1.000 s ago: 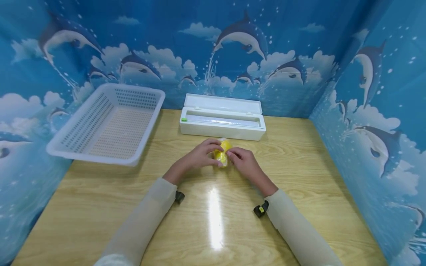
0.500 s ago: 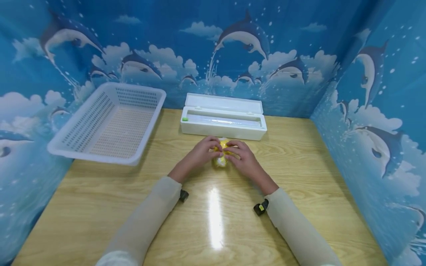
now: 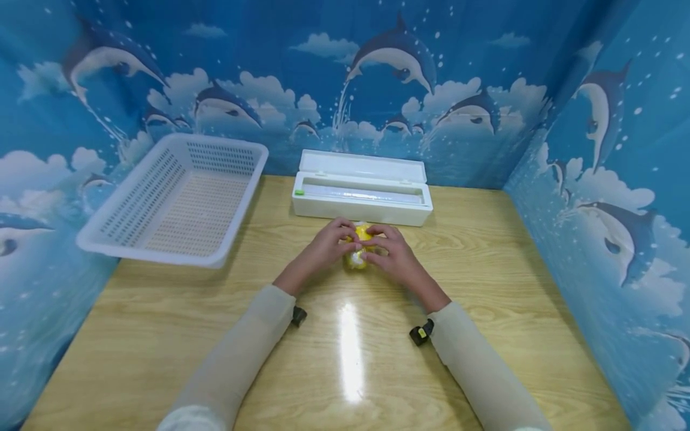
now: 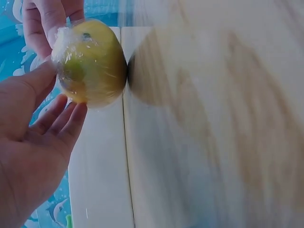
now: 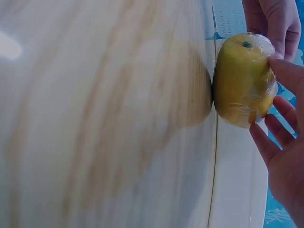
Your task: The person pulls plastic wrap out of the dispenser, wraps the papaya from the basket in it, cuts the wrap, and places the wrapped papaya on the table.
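A yellow fruit (image 3: 356,260) wrapped in clear plastic film rests on the wooden table between both hands. Its exact kind is hard to tell; a small dark green stem spot shows on the fruit (image 5: 237,85) in the right wrist view. My left hand (image 3: 325,246) holds its left side, thumb and fingertips on the film, as the left wrist view shows with the left hand (image 4: 35,156) beside the fruit (image 4: 97,66). From the right, my right hand (image 3: 396,254) grips it too, thumb and fingers bent over the top. The two hands' fingertips nearly meet there and partly hide the fruit.
Just behind the fruit stands a long white cling film box (image 3: 361,209), its lid raised and a roll inside. A white plastic basket (image 3: 148,254) sits at the back left. Blue dolphin-print curtains (image 3: 345,72) border the table (image 3: 302,359) at the back and sides.
My right hand has gone from pinching at the fruit's right side to bending its fingers over the top. The left hand has shifted slightly right and closed in. Box and basket stay put.
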A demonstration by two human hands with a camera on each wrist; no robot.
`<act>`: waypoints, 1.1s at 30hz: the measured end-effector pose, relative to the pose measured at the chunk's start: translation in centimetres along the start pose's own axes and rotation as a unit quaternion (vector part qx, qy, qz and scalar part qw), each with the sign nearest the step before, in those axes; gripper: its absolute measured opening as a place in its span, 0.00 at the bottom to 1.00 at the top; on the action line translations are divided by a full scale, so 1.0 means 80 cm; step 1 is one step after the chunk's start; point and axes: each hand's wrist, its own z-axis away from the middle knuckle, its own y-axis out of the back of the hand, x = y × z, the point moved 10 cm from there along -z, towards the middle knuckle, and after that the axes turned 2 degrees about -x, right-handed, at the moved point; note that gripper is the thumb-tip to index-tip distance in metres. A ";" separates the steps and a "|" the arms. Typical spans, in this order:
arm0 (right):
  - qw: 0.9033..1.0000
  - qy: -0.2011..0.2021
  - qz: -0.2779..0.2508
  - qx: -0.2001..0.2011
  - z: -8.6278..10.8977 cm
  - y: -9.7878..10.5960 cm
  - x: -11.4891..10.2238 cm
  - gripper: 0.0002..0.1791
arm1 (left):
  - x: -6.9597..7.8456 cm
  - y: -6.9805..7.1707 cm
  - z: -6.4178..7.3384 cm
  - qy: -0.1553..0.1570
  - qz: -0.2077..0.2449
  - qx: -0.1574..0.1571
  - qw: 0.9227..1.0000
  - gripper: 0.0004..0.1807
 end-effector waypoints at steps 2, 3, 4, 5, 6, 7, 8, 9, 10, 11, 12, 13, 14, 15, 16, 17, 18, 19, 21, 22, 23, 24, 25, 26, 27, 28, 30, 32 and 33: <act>1.000 0.006 0.002 0.008 0.000 0.001 0.000 0.12 | -0.002 -0.001 0.000 0.006 0.006 -0.015 1.000 0.07; 1.000 0.008 0.003 0.011 0.000 0.002 0.000 0.11 | -0.004 -0.001 0.000 0.009 0.008 -0.024 1.000 0.08; 1.000 0.009 0.003 0.013 0.000 0.002 0.000 0.11 | -0.006 -0.002 0.000 0.012 0.011 -0.034 0.999 0.08; 1.000 0.009 0.002 0.014 0.000 0.002 0.001 0.11 | -0.007 -0.002 0.000 0.011 0.010 -0.045 0.999 0.09; 1.000 0.009 0.003 0.014 0.001 0.001 0.002 0.11 | -0.007 -0.003 0.000 0.008 0.009 -0.055 0.998 0.10; 1.000 0.008 0.003 0.014 0.001 0.001 0.002 0.11 | -0.007 -0.004 0.000 0.004 0.005 -0.065 0.998 0.12; 1.000 0.007 0.001 0.014 0.001 0.001 0.003 0.11 | -0.007 -0.005 0.001 -0.001 0.002 -0.075 0.997 0.13; 1.000 0.005 -0.003 0.014 0.002 0.001 0.004 0.11 | -0.007 -0.005 0.001 -0.005 0.004 -0.083 0.997 0.15; 1.000 0.004 -0.007 0.015 0.002 0.002 0.004 0.11 | -0.006 -0.005 0.002 -0.012 0.006 -0.090 0.996 0.16; 1.000 0.003 -0.012 0.017 0.002 0.002 0.004 0.11 | -0.005 -0.005 0.003 -0.017 0.010 -0.097 0.995 0.17; 1.000 0.003 -0.017 0.018 0.003 0.003 0.005 0.11 | -0.004 -0.006 0.003 -0.020 0.016 -0.104 0.994 0.18; 1.000 0.003 -0.024 0.020 0.003 0.004 0.005 0.11 | -0.003 -0.006 0.004 -0.021 0.022 -0.109 0.994 0.19; 0.999 0.003 -0.028 0.022 0.003 0.004 0.005 0.11 | -0.003 -0.006 0.005 -0.023 0.026 -0.113 0.993 0.20; 0.999 0.003 -0.031 0.023 0.003 0.005 0.005 0.11 | -0.002 -0.005 0.005 -0.027 0.026 -0.114 0.993 0.20; 0.999 0.004 -0.035 0.024 0.003 0.005 0.005 0.11 | -0.001 -0.005 0.005 -0.031 0.021 -0.114 0.993 0.20; 0.999 0.003 -0.036 0.025 0.003 0.006 0.005 0.11 | 0.000 -0.004 0.004 -0.034 0.013 -0.111 0.993 0.19; 0.999 0.002 -0.035 0.024 0.002 0.006 0.005 0.10 | -0.001 -0.003 0.003 -0.034 0.005 -0.106 0.994 0.18; 0.999 0.000 -0.035 0.023 0.002 0.005 0.006 0.10 | -0.002 -0.002 0.002 -0.031 0.000 -0.099 0.995 0.16; 0.999 -0.005 -0.032 0.020 0.001 0.004 0.006 0.10 | -0.002 0.000 0.000 -0.028 -0.010 -0.084 0.996 0.13; 0.999 -0.010 -0.032 0.017 0.000 0.004 0.007 0.10 | -0.003 0.001 -0.001 -0.026 -0.010 -0.077 0.997 0.12; 0.999 -0.017 -0.032 0.014 0.000 0.002 0.008 0.10 | -0.003 0.001 -0.002 -0.021 -0.009 -0.071 0.997 0.11; 0.999 -0.024 -0.034 0.011 -0.001 0.001 0.010 0.11 | -0.004 0.001 -0.002 -0.018 -0.006 -0.067 0.998 0.10; 0.999 -0.031 -0.038 0.008 -0.001 0.000 0.011 0.11 | -0.003 0.001 -0.003 -0.017 -0.007 -0.064 0.998 0.10; 0.998 -0.037 -0.040 0.006 -0.002 0.000 0.013 0.10 | -0.003 0.001 -0.004 -0.017 -0.007 -0.062 0.998 0.09; 0.998 -0.043 -0.047 0.005 -0.002 -0.001 0.014 0.10 | -0.003 0.001 -0.004 -0.016 -0.008 -0.060 0.998 0.09; 0.998 -0.047 -0.052 0.004 -0.002 -0.001 0.016 0.09 | -0.003 0.001 -0.005 -0.014 -0.007 -0.058 0.998 0.08; 0.997 -0.047 -0.054 0.005 -0.003 -0.001 0.016 0.08 | -0.003 0.001 -0.006 -0.006 -0.003 -0.055 0.998 0.07; 0.998 -0.037 -0.042 0.011 -0.003 0.001 0.013 0.07 | -0.004 0.001 -0.008 0.005 0.004 -0.051 0.999 0.06; 0.999 -0.031 -0.034 0.014 -0.003 0.002 0.011 0.06 | -0.004 0.002 -0.009 0.011 0.004 -0.048 0.999 0.05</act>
